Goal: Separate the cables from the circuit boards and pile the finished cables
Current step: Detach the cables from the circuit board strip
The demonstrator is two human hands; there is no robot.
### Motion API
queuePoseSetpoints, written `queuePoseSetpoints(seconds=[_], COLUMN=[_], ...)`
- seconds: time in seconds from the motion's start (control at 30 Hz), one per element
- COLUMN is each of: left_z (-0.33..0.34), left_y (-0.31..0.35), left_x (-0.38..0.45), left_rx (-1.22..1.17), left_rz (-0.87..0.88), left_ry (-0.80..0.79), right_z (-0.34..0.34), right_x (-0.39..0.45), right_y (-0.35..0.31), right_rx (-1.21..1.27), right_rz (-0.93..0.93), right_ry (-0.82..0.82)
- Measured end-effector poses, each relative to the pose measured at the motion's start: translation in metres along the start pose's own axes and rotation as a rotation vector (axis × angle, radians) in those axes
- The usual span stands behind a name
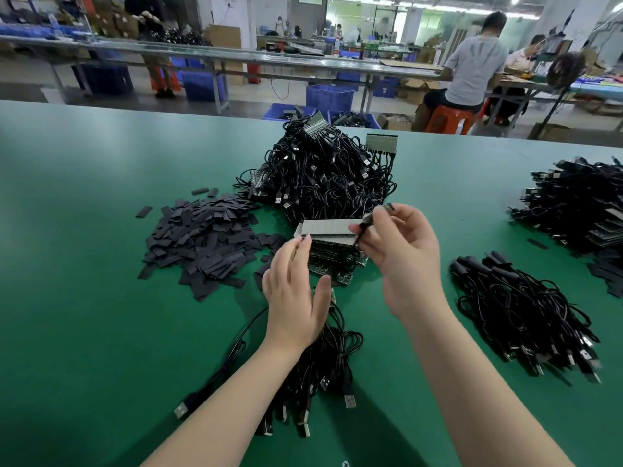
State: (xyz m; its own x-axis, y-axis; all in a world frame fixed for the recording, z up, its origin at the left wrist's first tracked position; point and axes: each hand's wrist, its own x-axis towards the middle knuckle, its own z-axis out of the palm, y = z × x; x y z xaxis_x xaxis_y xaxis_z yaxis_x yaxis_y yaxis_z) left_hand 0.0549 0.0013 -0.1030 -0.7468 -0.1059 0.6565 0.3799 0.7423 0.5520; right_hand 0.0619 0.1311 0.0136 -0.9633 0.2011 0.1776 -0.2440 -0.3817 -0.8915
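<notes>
A small board piece (377, 215) is pinched in the right hand (401, 251), just above the board stack's (332, 242) right end. The left hand (295, 294), fingers straight and together, is touching the stack's left end, whose long axis runs left-right. The cable pile (519, 308) lies right of the right hand, which is nearer to it.

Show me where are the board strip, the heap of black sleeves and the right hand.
board strip (328, 227), head view, its pale top face
black sleeves (202, 237), head view, middle of the heap
right hand (401, 251), head view, the palm
</notes>
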Motion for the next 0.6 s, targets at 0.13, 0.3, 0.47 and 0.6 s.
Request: queuePoseSetpoints(seconds=[0.13,0.3,0.47,0.6], left_z=[-0.002,0.001,0.008,0.01], left_y=[0.005,0.002,-0.006,-0.005], left_x=[-0.001,-0.002,0.002,0.004], left_rx=[0.106,0.227,0.172,0.312], left_rz=[0.097,0.151,-0.046,0.004], left_ry=[0.198,0.056,-0.344,-0.386], right_z=[-0.007,-0.033,-0.041,-0.025], right_x=[0.006,-0.005,-0.003,0.0], right_y=[0.016,0.071,0.079,0.076], right_rx=[0.23,-0.366,-0.911,-1.316], right_rz=[0.279,0.575,0.321,-0.081], right_ry=[0.131,0.078,-0.027,-0.061])
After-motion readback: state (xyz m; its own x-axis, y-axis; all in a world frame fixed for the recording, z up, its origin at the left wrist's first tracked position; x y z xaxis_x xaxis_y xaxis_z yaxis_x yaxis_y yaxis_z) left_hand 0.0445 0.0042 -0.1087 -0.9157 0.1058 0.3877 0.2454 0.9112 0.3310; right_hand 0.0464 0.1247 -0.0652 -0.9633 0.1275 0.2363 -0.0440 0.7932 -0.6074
